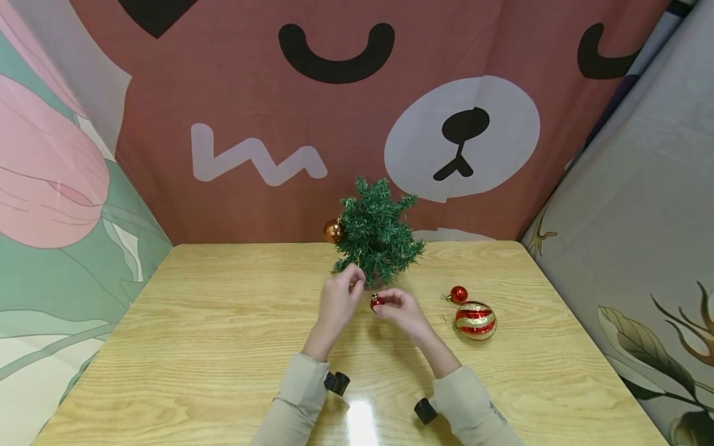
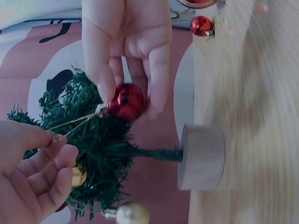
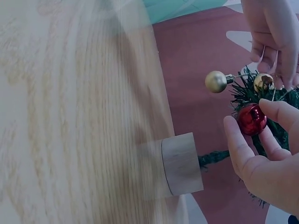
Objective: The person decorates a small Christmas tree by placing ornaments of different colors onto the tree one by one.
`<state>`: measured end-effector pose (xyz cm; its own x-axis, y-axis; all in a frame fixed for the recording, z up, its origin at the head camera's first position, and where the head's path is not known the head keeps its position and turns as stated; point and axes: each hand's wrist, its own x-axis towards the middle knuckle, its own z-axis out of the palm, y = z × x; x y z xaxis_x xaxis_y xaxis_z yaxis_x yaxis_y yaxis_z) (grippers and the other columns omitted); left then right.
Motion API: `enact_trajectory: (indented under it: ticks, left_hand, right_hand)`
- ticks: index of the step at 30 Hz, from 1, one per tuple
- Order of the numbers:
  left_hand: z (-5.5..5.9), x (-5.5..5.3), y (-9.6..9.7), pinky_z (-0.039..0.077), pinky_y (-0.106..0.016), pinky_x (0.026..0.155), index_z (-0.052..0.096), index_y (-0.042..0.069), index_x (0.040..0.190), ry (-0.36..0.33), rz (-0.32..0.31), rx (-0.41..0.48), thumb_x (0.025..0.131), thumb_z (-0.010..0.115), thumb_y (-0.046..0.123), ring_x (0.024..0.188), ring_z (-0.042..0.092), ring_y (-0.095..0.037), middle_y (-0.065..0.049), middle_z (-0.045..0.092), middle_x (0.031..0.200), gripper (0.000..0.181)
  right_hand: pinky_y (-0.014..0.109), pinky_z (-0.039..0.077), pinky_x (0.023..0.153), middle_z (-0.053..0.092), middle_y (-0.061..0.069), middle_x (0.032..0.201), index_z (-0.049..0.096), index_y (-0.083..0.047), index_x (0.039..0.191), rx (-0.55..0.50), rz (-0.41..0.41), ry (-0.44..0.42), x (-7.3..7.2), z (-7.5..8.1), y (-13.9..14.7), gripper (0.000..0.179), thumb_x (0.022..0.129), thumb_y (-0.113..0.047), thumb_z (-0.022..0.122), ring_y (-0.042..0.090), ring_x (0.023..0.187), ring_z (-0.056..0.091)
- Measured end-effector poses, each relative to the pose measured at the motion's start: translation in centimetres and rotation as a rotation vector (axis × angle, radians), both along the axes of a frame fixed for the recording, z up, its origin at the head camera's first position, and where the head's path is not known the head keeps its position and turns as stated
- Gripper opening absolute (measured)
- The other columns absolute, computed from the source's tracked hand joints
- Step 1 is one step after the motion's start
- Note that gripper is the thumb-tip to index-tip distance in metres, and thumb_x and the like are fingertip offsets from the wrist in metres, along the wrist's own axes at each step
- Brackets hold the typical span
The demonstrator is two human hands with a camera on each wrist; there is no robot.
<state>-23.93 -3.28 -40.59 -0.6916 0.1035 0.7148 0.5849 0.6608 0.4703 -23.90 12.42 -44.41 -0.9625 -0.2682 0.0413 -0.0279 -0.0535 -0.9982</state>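
A small green artificial Christmas tree (image 1: 379, 229) on a round pale wooden base (image 2: 205, 157) stands at the table's back. Just before it, my right hand (image 1: 403, 313) holds a shiny red bauble (image 2: 127, 102) between thumb and fingers. My left hand (image 1: 338, 298) pinches the bauble's gold string (image 2: 70, 122), which is drawn out into a loop in the left wrist view. On the tree hang a shiny gold bauble (image 3: 263, 82) and a matte gold one (image 3: 216, 82). A copper-gold bauble (image 1: 333, 231) shows at its left side in the head view.
Right of the hands, another small red bauble (image 1: 459, 294) lies beside a larger red-and-gold striped bauble (image 1: 476, 321) on the wooden table (image 1: 212, 334). A printed cloth (image 1: 251, 80) hangs behind the table, close to the tree.
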Motion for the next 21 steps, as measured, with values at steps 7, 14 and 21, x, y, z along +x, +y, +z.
enact_trajectory:
  ticks: [7,14,21]
  left_hand:
    - [0.01,0.45,-0.59,0.037,-0.021,0.039,0.064,0.01,0.074,0.081,0.086,-0.3,0.074,0.061,-0.009,0.047,0.048,-0.013,-0.003,0.055,0.071,0.02]
    - [-0.11,0.57,-0.68,0.033,-0.021,0.035,0.071,0.01,0.078,0.212,0.099,-0.364,0.07,0.068,-0.005,0.04,0.041,-0.01,-0.006,0.056,0.075,0.017]
    - [0.12,0.56,-0.65,0.024,-0.017,0.035,0.071,0.008,0.092,0.245,0.064,-0.379,0.075,0.066,-0.001,0.038,0.028,-0.006,-0.005,0.056,0.072,0.02]
  right_hand:
    - [0.027,0.05,0.071,0.059,0.014,0.092,0.051,0.018,0.102,0.001,-0.047,0.042,-0.06,0.3,0.25,0.028,0.077,0.01,0.06,0.014,0.077,0.057]
    - [0.026,0.049,0.072,0.059,0.014,0.092,0.051,0.018,0.102,-0.004,-0.035,0.083,0.24,0.46,0.49,0.028,0.078,0.008,0.061,0.013,0.078,0.057]
    - [0.028,0.05,0.07,0.057,0.013,0.091,0.051,0.017,0.104,-0.018,-0.039,0.086,0.17,0.75,0.68,0.028,0.077,0.01,0.059,0.014,0.077,0.057]
